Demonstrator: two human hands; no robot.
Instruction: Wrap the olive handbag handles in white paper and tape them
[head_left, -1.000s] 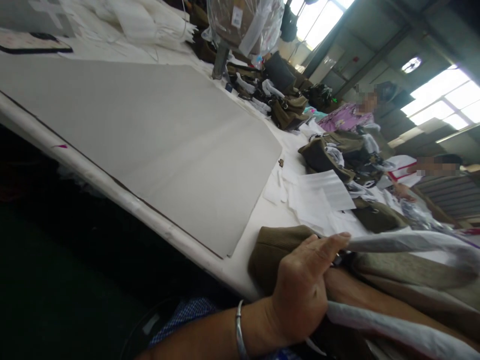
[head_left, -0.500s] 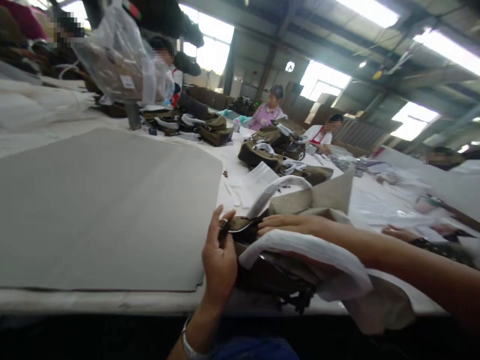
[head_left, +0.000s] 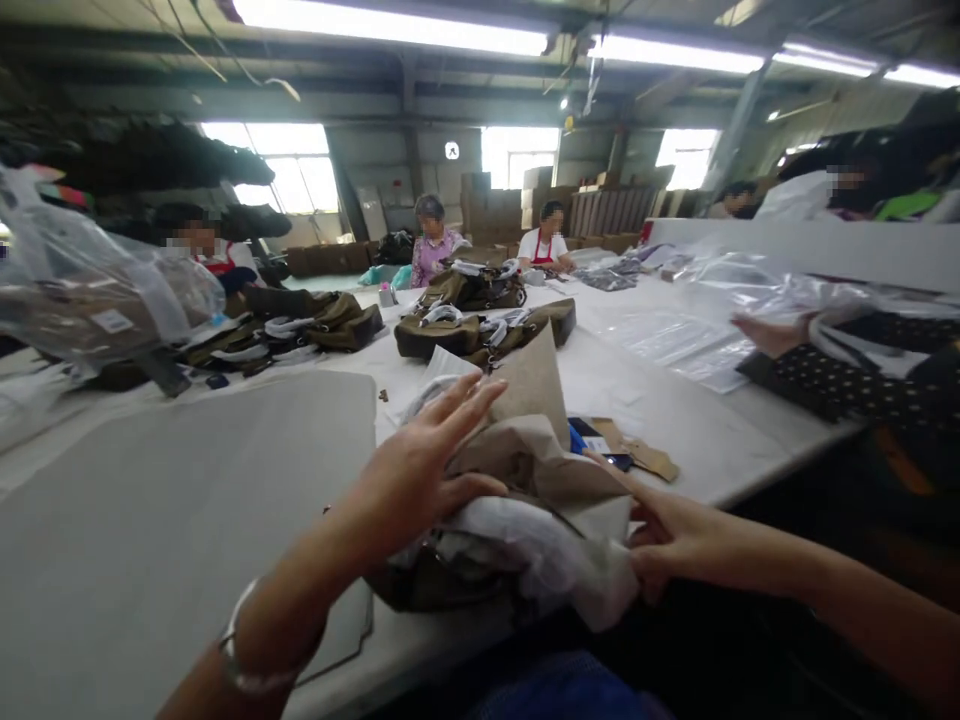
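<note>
Your hands are apart, one on each side of the olive bag [head_left: 439, 585], which lies at the near edge of the white tabletop [head_left: 720, 430]. Your left hand [head_left: 431, 465] is open, fingers spread over the bag's left side, with a silver bracelet [head_left: 244, 650] on the wrist. Your right hand [head_left: 664, 530] curls at the right edge of the beige lining [head_left: 547, 455]; you cannot tell from here how firmly it grips. A white-wrapped handle [head_left: 525, 530] arches across the bag's near side, and a stiff beige panel [head_left: 534, 385] stands up behind the lining.

To your left lie large grey sheets [head_left: 225, 490]. Just beyond the bag, to the right, are a blue item [head_left: 577, 438] and torn brown paper [head_left: 651, 458]. Farther off you have a pile of olive bags [head_left: 480, 320], with clear plastic bags [head_left: 675, 345] to the right, near a co-worker's dotted sleeve [head_left: 847, 365]. A plastic-wrapped bundle [head_left: 97, 300] sits at far left.
</note>
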